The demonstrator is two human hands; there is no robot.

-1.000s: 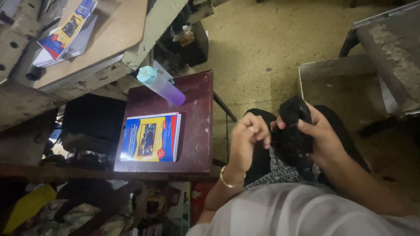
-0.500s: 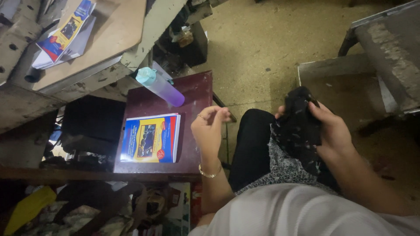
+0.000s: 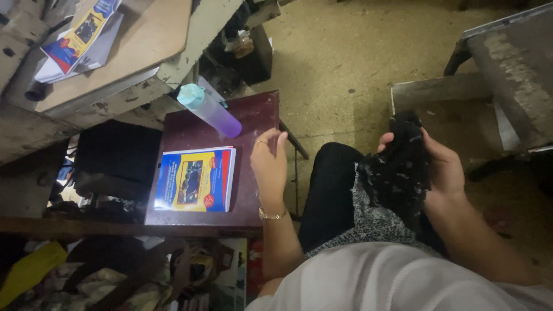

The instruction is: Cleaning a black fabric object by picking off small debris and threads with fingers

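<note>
Right hand (image 3: 440,167) clamped around a bunch of black speckled fabric (image 3: 400,167), held above the lap. Left hand (image 3: 269,164) open, fingers apart, over the edge of the dark red stool (image 3: 253,196), touching nothing. Fabric probably soft, light, limp; best gathered at the bunched middle. Nearby on the stool: purple bottle (image 3: 210,109) lying tilted, blue and yellow book (image 3: 196,178). Nothing between hands and fabric.

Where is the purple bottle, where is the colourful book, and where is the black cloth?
purple bottle (image 3: 216,113), head view, on the middle of its purple body.
colourful book (image 3: 194,179), head view, on the yellow middle of its cover.
black cloth (image 3: 400,167), head view, on the bunched part held in the right hand (image 3: 446,170).
</note>
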